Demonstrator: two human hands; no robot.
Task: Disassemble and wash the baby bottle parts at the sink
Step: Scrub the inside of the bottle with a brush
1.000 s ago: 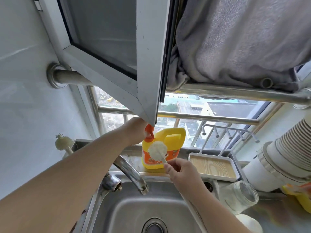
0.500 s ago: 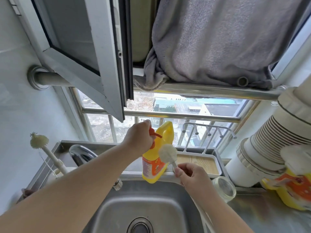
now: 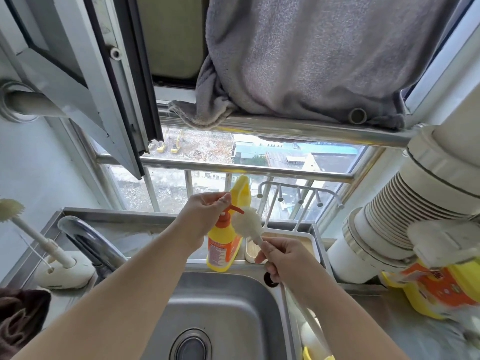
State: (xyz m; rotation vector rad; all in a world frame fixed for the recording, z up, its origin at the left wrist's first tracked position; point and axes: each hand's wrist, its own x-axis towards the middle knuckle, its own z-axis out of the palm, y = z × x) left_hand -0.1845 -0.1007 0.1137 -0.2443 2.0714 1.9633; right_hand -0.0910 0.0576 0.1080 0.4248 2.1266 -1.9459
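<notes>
Take the sink point(image 3: 233, 313) as your landmark. Far to its left, at the frame's edge, a dark brown cloth point(image 3: 20, 315) lies bunched on the surface point(image 3: 59, 302). Just beyond it a spare brush point(image 3: 39, 237) stands tilted in a white base point(image 3: 65, 272), its bristled head up against the wall. The chrome faucet point(image 3: 88, 240) arches from the sink's left rear corner. Your left hand point(image 3: 205, 216) reaches over the sink's back rim and presses on the orange pump head point(image 3: 232, 210) of the yellow detergent bottle point(image 3: 224, 245), thumb and fingers bent around the pump; the bottle stands upright on the ledge directly behind the sink. Your right hand point(image 3: 283, 254) is clenched around the handle of the bottle brush point(image 3: 246, 223), holding its round white bristle head right at the pump's nozzle, above the sink's rear edge. Behind that hand, a white drying rack point(image 3: 298, 201) with pegs rises from a tray point(image 3: 309, 240) on the same ledge. Right of the sink a ribbed white duct point(image 3: 405, 211) slants down, and beyond it a second yellow bottle point(image 3: 441, 289) sits blurred on the surface. Above everything, a grey towel point(image 3: 311, 61) hangs over a steel rail.
</notes>
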